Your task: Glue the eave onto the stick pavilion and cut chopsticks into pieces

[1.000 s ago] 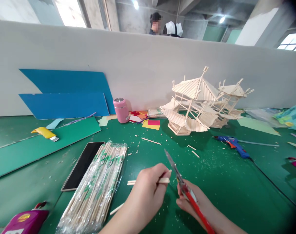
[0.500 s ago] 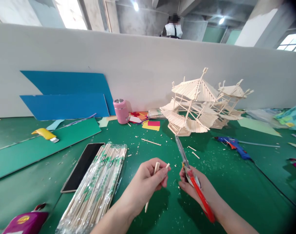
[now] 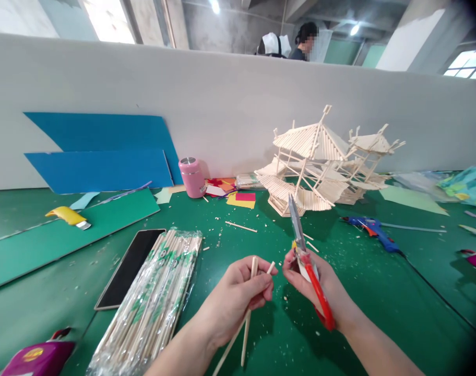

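The left hand (image 3: 238,292) has turned its two wooden sticks (image 3: 250,292) from lying flat to standing nearly upright, fingers pinching them; the right hand (image 3: 316,287), closed round the red-handled scissors (image 3: 306,261), has raised the shut blades clear above the table (image 3: 379,313); the cutting appears paused.

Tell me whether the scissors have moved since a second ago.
Yes. The scissors swung upright; their tip now overlaps the stick pavilion model.

A long white partition wall (image 3: 238,99) stands behind the green table (image 3: 379,292). Above the wall, concrete ceiling lamps (image 3: 214,6) glow; a window (image 3: 465,65) sits at its right end.
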Demonstrator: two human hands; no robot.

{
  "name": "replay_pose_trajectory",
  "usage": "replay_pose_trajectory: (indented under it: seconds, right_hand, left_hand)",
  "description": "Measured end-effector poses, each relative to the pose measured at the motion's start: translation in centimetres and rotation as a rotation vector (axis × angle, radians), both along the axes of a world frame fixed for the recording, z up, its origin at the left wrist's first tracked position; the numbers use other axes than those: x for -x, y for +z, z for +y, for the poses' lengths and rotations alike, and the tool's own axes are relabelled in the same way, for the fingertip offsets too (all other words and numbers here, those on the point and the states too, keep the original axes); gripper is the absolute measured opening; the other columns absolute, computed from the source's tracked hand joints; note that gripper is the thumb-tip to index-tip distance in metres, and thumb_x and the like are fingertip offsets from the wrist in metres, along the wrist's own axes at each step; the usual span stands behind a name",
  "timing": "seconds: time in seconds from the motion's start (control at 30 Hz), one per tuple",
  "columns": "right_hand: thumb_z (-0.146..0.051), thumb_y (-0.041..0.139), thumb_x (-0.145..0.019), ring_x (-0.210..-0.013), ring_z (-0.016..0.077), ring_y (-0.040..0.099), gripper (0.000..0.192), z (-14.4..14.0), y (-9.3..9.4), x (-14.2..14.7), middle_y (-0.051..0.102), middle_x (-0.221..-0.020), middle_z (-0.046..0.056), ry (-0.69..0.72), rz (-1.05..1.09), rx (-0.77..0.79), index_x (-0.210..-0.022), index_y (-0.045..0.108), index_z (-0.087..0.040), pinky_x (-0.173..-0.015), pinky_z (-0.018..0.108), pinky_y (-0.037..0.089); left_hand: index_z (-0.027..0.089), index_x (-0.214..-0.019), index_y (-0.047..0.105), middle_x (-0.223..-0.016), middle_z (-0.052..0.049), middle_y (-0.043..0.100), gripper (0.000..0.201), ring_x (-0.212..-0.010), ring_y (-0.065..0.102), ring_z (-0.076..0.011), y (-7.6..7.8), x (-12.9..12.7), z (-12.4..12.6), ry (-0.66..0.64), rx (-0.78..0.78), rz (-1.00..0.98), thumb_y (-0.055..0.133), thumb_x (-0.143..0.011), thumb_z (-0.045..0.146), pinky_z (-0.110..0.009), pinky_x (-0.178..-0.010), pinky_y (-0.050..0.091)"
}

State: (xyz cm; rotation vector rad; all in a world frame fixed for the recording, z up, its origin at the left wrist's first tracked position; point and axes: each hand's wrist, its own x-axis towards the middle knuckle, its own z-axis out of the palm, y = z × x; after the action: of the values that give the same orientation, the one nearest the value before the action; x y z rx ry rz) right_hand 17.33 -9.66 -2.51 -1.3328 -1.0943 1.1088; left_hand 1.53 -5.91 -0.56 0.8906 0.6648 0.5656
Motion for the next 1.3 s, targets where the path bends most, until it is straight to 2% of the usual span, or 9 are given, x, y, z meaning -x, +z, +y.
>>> replay_pose_trajectory:
  seconds: [0.2,0.43,0.67,0.8,0.9,0.97,1.07,1.13,1.3]
  right_hand:
    - [-0.029,0.061,-0.072,-0.062,0.0117,0.054,0.019,0.9,1.0,0.7,0.054,-0.075,-0.002,0.109,0.007,-0.072,-0.081,0.047,-0.02,-0.058,0.026,0.047]
    - [-0.029,0.063,-0.07,-0.065,0.0114,0.052,0.021,1.3,1.3,1.0,0.054,-0.078,-0.001,0.154,0.038,-0.038,-0.082,0.048,-0.02,-0.056,0.022,0.046]
    - [-0.031,0.064,-0.069,-0.059,0.0105,0.051,0.025,1.0,1.0,0.5,0.05,-0.069,-0.003,0.148,0.049,0.002,-0.082,0.046,-0.02,-0.058,0.025,0.046]
    - [-0.035,0.064,-0.068,-0.057,0.0102,0.049,0.026,1.0,0.7,0.0,0.048,-0.068,-0.003,0.094,0.048,0.016,-0.082,0.048,-0.02,-0.055,0.024,0.044]
    - [-0.038,0.065,-0.066,-0.052,0.0085,0.045,0.03,1.1,0.2,-0.9,0.047,-0.065,-0.004,0.066,0.018,0.057,-0.083,0.049,-0.019,-0.048,0.022,0.039]
    - [-0.038,0.066,-0.064,-0.051,0.0082,0.044,0.031,1.0,-0.6,-1.5,0.046,-0.064,-0.004,0.1,-0.003,0.098,-0.082,0.051,-0.017,-0.048,0.022,0.039]
    - [-0.036,0.067,-0.064,-0.053,0.0082,0.044,0.029,0.7,-2.4,-2.0,0.046,-0.063,-0.004,0.171,-0.019,0.156,-0.08,0.052,-0.016,-0.051,0.022,0.04]
    - [-0.036,0.067,-0.065,-0.053,0.0082,0.044,0.029,0.5,-3.5,-1.8,0.046,-0.064,-0.004,0.192,0.001,0.193,-0.079,0.052,-0.016,-0.051,0.022,0.041]
    - [-0.042,0.063,-0.067,-0.063,0.0123,0.051,0.031,0.5,-4.0,-1.0,0.049,-0.07,-0.002,0.147,0.034,0.173,-0.079,0.049,-0.017,-0.062,0.027,0.046]
  left_hand:
    - [0.013,-0.075,0.049,-0.053,0.003,0.049,0.014,-0.045,0.033,-0.0035,-0.5,-0.4,-0.3,-0.044,0.032,-0.013,0.057,-0.075,0.024,-0.02,-0.045,0.017]
    - [0.013,-0.067,0.048,-0.053,0.002,0.049,0.019,-0.043,0.031,-0.003,-0.5,-0.7,-0.5,-0.049,0.031,-0.022,0.058,-0.073,0.028,-0.02,-0.044,0.016]
    - [0.011,-0.071,0.052,-0.052,0.001,0.05,0.022,-0.041,0.032,-0.0031,-1.0,-0.7,-0.4,-0.02,0.064,-0.056,0.056,-0.075,0.032,-0.02,-0.042,0.016]
    - [0.012,-0.073,0.055,-0.057,-0.001,0.056,0.022,-0.045,0.045,-0.0071,-1.4,-0.5,0.2,-0.003,0.089,-0.031,0.055,-0.075,0.034,-0.021,-0.046,0.028]
    - [0.011,-0.078,0.057,-0.065,-0.004,0.058,0.02,-0.057,0.053,-0.0109,-1.3,0.3,1.5,0.14,0.044,0.053,0.056,-0.075,0.031,-0.023,-0.052,0.033]
    - [0.011,-0.08,0.058,-0.064,-0.002,0.057,0.02,-0.053,0.05,-0.0093,-1.2,1.1,2.5,0.217,0.032,0.053,0.055,-0.076,0.03,-0.022,-0.05,0.032]
    - [0.012,-0.085,0.058,-0.052,0.004,0.047,0.02,-0.038,0.033,-0.0033,-1.0,2.0,3.4,0.186,0.065,-0.021,0.051,-0.079,0.03,-0.02,-0.042,0.022]
    - [0.012,-0.086,0.058,-0.049,0.007,0.038,0.021,-0.038,0.024,-0.0019,-0.8,2.2,3.5,0.147,0.086,-0.072,0.05,-0.08,0.031,-0.019,-0.041,0.016]
    - [0.013,-0.095,0.056,-0.063,0.004,0.041,0.026,-0.043,0.025,-0.0015,-0.5,1.7,2.6,0.09,0.128,-0.102,0.05,-0.08,0.034,-0.02,-0.042,0.015]
